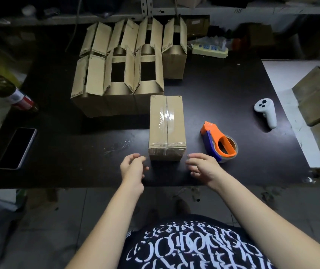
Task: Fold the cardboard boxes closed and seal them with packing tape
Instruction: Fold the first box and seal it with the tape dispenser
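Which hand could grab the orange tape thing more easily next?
Probably the right hand: the tape dispenser lies just beyond it, while the left hand is across the sealed box from it.

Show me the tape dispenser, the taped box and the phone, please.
tape dispenser (214, 133), head view, on its orange handle.
taped box (167, 123), head view, on the taped top seam.
phone (17, 148), head view, on its dark screen.

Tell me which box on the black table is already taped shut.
The lone box beside the orange tape dispenser: clear tape covers its seam. The boxes behind it stand with flaps open.
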